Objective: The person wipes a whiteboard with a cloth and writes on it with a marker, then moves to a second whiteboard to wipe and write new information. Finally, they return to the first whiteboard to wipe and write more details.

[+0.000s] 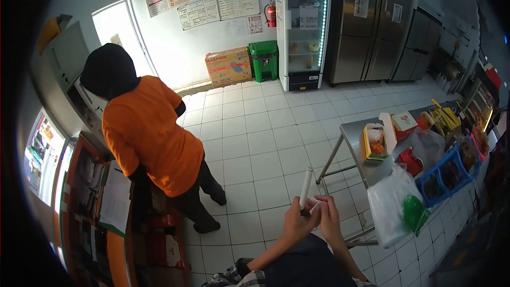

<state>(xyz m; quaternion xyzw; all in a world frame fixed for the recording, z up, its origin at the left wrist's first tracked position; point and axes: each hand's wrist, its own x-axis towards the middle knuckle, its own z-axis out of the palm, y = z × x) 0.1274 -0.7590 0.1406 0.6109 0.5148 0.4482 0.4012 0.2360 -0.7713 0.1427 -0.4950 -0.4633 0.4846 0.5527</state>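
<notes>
My left hand (298, 223) is closed round a thin white stick (306, 188), which points upward out of the fist. My right hand (329, 218) is beside it, its fingers pinched on a small white piece (315, 202) between the two hands; what that piece is cannot be made out. Both hands are close together at the lower middle of the view, in front of my dark apron (305, 263). To their right stands the steel table (350, 127), with clear plastic bags (390, 202) hanging at its near edge.
On the table are an open food box (376, 143), a blue basket (443, 175) and yellow tongs (443, 114). A person in an orange shirt (151, 133) stands at the left by a shelf (90, 180). Fridges (305, 32) and a green bin (264, 61) line the back.
</notes>
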